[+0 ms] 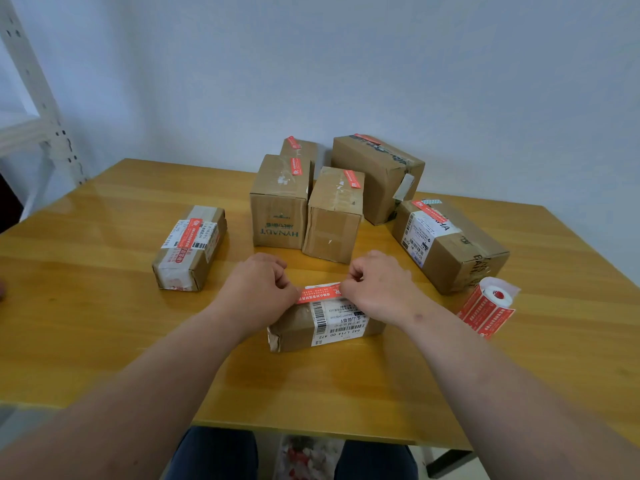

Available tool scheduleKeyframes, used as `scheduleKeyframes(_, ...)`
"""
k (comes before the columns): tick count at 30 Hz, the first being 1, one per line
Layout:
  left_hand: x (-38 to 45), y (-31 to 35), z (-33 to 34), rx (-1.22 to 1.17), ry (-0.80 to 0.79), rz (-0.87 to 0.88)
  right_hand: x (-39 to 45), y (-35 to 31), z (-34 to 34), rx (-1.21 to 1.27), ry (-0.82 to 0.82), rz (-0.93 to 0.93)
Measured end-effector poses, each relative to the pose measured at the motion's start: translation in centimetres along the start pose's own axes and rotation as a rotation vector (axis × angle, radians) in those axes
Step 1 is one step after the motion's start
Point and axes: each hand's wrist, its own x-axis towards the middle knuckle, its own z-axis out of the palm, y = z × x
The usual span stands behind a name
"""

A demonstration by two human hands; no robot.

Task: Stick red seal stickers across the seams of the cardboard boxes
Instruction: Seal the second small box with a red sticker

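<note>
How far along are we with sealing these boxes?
Done: six boxes behind already carry red stickers. In hand: left hand and right hand pinch a sticker's ends over the near box, not clearly pressed down. Left: smoothing it on. The roll sits at right.

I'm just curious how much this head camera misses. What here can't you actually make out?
- Head view: the top of the nearest box, covered by the left hand, the right hand and the red sticker.
- The sticker's print: too small and blurred.
- The small box at the back: mostly behind a taller box.
- The shelf: cut by the left edge.
</note>
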Motion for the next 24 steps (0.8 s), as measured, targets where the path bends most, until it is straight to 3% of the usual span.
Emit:
scheduleKeyframes(8,-0.1,0.1,-0.1,0.077,0.001,0.072,0.1,0.6,0.3,-0.005,-0.032,0.011)
scheduleKeyframes(24,0.3,0.3,0.4,0.075,-0.024,0.034,0.3,1.0,1.1,-0.021,0.018,0.012)
